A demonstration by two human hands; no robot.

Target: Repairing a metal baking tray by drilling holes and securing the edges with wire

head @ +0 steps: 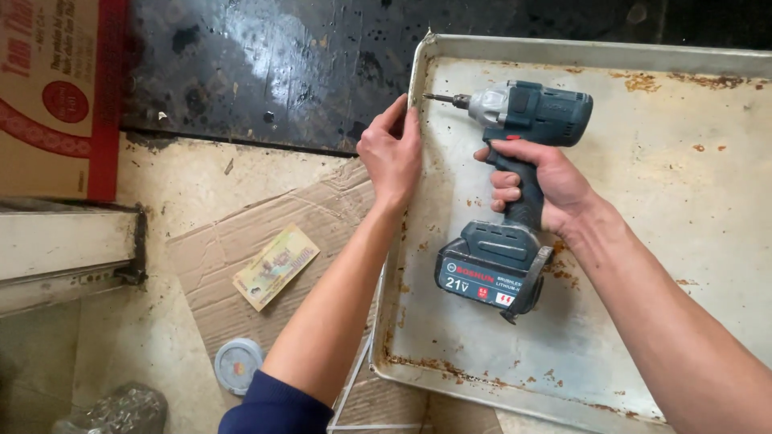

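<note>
Right hand [555, 181] hiding drill [515, 153] grip; tray [643, 56] cropped.

L arm [338, 313]: navy sleeve; R bare

Metal tray [691, 241] right edge out of frame.

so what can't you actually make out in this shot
Head view only:
- Tray: right side and near corner cut off by the frame edges.
- Left hand covers the tray rim where the drill bit points; any screw there is hidden.
- Right hand wraps the grip, hiding the trigger.
- Round lid and crumpled bag: too small or cut off to identify.
</note>
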